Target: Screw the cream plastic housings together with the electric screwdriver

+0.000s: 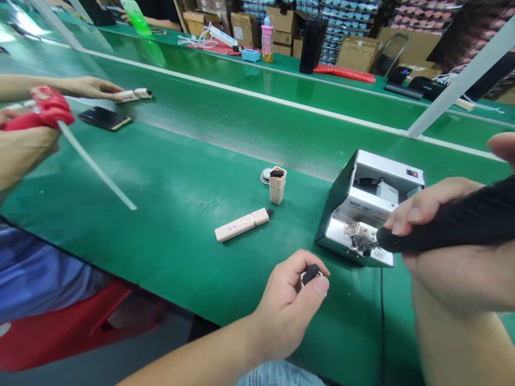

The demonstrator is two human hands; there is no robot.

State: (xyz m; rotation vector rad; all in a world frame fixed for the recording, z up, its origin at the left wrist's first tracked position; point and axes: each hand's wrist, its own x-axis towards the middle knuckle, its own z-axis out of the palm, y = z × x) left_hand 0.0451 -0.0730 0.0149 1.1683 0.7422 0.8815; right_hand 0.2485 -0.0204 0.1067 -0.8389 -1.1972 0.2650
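Observation:
My left hand [292, 305] is closed round a small device, mostly hidden by the fingers; its black tip [310, 274] and a pale rim show at the top. In my right hand [446, 230] is a black electric screwdriver [462, 220], its nose pointing left at the front of a silver screw feeder [372, 203]. Whether the bit touches the feeder I cannot tell. Left of the feeder lies a beige stick-shaped device [241, 225] with small buttons and a black end. Behind it a shorter beige piece [277, 186] stands upright, next to a small round metal disc [265, 176].
At the left, a co-worker's hand [90, 87] touches another beige device [131, 95] near a dark phone [105, 118]. The co-worker's other hand is by a red tape dispenser [52, 107] with a strip hanging from it. A raised ledge with metal posts runs behind.

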